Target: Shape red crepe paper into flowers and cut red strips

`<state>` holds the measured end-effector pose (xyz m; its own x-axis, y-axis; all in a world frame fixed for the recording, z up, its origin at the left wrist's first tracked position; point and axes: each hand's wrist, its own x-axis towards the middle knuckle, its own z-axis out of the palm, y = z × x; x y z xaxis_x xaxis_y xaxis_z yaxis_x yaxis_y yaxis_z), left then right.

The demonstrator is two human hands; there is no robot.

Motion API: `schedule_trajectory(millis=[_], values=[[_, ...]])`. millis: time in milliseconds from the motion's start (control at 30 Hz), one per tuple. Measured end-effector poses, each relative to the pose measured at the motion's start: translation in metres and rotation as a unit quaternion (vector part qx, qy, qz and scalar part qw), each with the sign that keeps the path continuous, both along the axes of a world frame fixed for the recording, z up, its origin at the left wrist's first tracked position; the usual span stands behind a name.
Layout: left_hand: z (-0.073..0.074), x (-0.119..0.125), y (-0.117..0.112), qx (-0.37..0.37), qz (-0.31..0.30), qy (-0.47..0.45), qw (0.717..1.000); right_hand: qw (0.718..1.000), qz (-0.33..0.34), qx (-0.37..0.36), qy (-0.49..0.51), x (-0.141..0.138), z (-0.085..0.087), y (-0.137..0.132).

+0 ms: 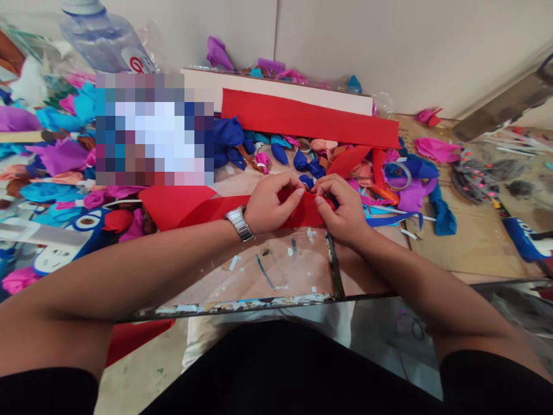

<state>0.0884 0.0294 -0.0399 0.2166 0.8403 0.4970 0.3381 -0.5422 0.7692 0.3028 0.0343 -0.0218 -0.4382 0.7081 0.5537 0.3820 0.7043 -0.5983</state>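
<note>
A long red strip of cloth or crepe paper point(203, 208) lies across the table in front of me, its wide end spread out at the left. My left hand point(274, 202), with a metal watch at the wrist, is closed on the strip's upper edge, thumb against the fingers. Close beside it, my right hand point(341, 208) pinches the same edge at the strip's right end. Whatever small thing may sit between the fingertips is hidden. Behind the hands are knotted dark blue pieces point(311, 166) and a folded red sheet point(306, 118).
Colourful scraps point(60, 155) heap up at the left, near a large plastic bottle point(103, 37). A tape roll point(397, 174) lies at the right among scraps. Blue-and-white tape dispensers point(71, 242) stand at both sides. The table's front edge point(259, 304) is worn. Part of the picture is pixelated.
</note>
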Motion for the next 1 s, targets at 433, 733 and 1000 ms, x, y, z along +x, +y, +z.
schedule_trajectory(millis=[433, 733, 1000], values=[[0.002, -0.002, -0.002, -0.071, -0.025, -0.011, 0.997, 1.0, -0.025, -0.004, 0.009, 0.002, -0.003, 0.0], [0.005, -0.001, -0.004, -0.055, -0.026, 0.013, 0.998, 0.999, -0.04, -0.003, -0.015, 0.004, -0.006, -0.002], [0.009, -0.001, -0.008, -0.068, -0.011, 0.038, 0.997, 0.997, -0.064, 0.038, -0.016, 0.004, -0.008, -0.002]])
